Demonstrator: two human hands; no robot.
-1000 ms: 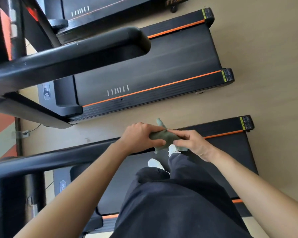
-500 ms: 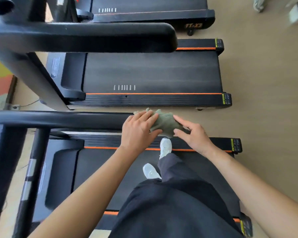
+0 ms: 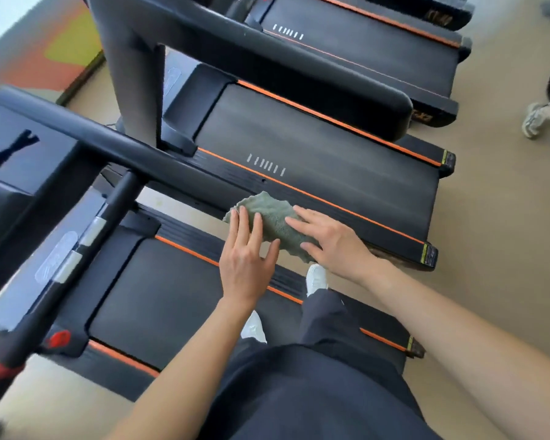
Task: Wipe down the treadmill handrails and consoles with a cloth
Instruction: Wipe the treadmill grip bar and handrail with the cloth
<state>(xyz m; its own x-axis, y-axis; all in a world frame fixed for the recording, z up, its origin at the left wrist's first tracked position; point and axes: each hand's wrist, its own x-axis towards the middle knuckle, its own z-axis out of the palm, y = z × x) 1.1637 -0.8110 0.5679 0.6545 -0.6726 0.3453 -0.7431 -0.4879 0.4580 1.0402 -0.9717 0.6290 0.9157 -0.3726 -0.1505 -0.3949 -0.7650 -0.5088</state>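
The cloth [image 3: 272, 215] covers the handrail's [image 3: 140, 154] near end. Curled round it 1 second ago, left hand [image 3: 248, 258] and right hand [image 3: 331, 246] now press flat, each grip open, fingers straight.

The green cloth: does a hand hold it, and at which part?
Neither grips the cloth; the left hand presses its left part with straight fingers, the right hand its right part.

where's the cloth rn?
Head view, centre: the green cloth lies over the end of the near handrail, pressed under the left hand and the right hand.
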